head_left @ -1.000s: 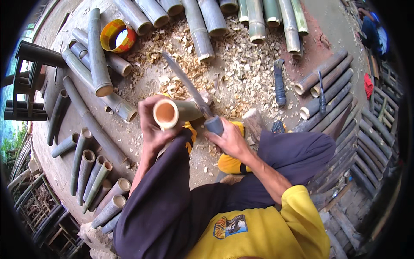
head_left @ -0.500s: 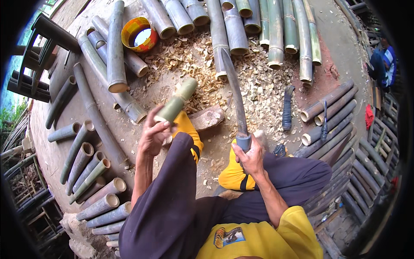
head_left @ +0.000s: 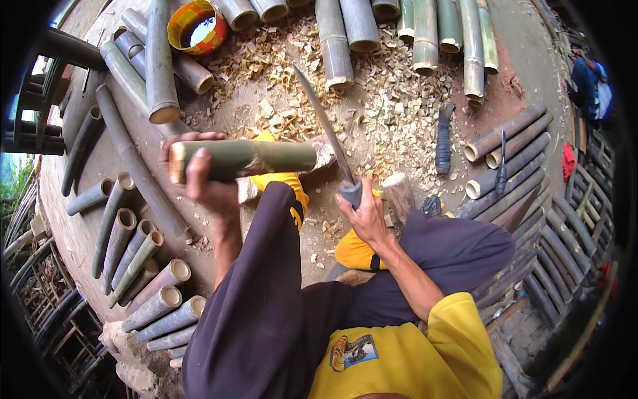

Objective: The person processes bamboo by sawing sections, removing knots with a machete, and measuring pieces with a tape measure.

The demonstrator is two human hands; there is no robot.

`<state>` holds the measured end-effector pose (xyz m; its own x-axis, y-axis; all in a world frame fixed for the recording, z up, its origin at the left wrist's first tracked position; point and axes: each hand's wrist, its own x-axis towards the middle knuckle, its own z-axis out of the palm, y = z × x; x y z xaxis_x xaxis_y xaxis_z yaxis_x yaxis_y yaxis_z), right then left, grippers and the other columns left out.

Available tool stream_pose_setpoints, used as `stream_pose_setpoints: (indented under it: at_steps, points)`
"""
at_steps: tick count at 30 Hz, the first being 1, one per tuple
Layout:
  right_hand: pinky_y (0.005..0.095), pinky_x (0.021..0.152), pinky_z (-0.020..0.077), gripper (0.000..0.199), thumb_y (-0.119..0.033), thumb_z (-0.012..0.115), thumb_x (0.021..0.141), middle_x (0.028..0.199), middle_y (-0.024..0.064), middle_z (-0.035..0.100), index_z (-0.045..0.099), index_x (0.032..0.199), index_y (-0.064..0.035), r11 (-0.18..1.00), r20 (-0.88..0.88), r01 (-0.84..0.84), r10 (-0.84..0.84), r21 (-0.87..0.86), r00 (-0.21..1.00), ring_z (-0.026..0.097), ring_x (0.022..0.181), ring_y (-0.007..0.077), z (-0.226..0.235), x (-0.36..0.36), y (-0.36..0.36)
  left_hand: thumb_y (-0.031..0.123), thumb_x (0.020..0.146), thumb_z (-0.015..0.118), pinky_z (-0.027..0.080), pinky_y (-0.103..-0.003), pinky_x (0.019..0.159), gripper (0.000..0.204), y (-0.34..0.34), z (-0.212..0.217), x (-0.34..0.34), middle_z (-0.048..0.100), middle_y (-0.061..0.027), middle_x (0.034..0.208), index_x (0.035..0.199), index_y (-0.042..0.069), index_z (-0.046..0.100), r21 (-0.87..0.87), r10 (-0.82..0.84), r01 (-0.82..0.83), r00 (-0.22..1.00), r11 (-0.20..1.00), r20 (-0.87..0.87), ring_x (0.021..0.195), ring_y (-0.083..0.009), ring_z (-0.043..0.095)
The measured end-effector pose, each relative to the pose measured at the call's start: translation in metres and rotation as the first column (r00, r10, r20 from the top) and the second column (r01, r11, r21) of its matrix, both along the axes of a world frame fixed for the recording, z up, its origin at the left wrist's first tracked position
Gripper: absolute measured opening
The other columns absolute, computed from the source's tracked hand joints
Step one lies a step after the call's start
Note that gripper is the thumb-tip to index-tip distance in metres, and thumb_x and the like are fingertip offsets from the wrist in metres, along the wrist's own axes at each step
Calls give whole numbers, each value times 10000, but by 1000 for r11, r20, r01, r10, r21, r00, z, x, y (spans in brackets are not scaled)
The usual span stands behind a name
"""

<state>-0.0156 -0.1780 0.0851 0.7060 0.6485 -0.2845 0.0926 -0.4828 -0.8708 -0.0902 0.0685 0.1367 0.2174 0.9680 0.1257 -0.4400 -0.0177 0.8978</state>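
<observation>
My left hand [head_left: 206, 179] grips a short green bamboo piece [head_left: 266, 158] near its pale cut end, thumb across the near side. The piece lies almost level, pointing right. My right hand [head_left: 364, 211] is closed round the dark grey handle of a long machete [head_left: 324, 123], whose blade slants up and to the left. Its blade stands just right of the bamboo's far end; whether they touch I cannot tell. Below the bamboo, partly covered by it, is a wooden block [head_left: 323, 151] beside my raised left knee.
Wood shavings [head_left: 399, 113] cover the ground ahead. Bamboo tubes [head_left: 329, 43] lie beyond them, with more at left [head_left: 123, 246] and right [head_left: 508, 133]. A red-yellow container [head_left: 181, 32] stands far left. A dark-handled blade [head_left: 443, 139] lies at right. Another person [head_left: 590, 86] is at the far right.
My left hand has moved left and turned the bamboo piece from tilted to nearly level. My right hand has shifted left and up, swinging the machete blade leftward. The view has shifted slightly.
</observation>
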Motion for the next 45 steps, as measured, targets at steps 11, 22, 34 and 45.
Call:
stream_pose_setpoints:
  at_steps: [11,22,34,45]
  points:
    - [361,553,542,344,-226,659,824,703,198,619,450,974,2,992,113,-58,70,-111,991,665,644,309,-40,4,33,69,743,613,541,-363,610,323,-17,-41,23,587,-150,775,1005,-23,448,12,77,-76,988,997,-131,634,-241,614]
    - [331,559,510,322,-204,662,821,797,144,652,473,995,-9,967,-74,14,-34,-255,997,654,666,228,-56,-1,23,35,720,635,529,-326,615,327,-9,-46,35,606,-126,777,995,-29,470,54,108,-98,965,994,-238,646,-211,623]
    - [390,607,535,329,-193,677,789,803,220,647,485,951,19,961,-76,-125,109,-248,991,665,722,344,-62,12,22,133,673,565,533,-411,675,415,0,-50,15,536,-156,806,1043,-28,467,45,-111,121,976,992,-189,703,-292,603]
    - [359,596,524,356,-232,695,785,767,187,645,493,952,8,987,-99,-95,82,-131,992,672,717,293,-61,11,16,134,703,592,508,-338,675,446,11,-40,25,573,-147,865,1092,-8,428,-138,-70,49,986,989,-152,730,-233,589]
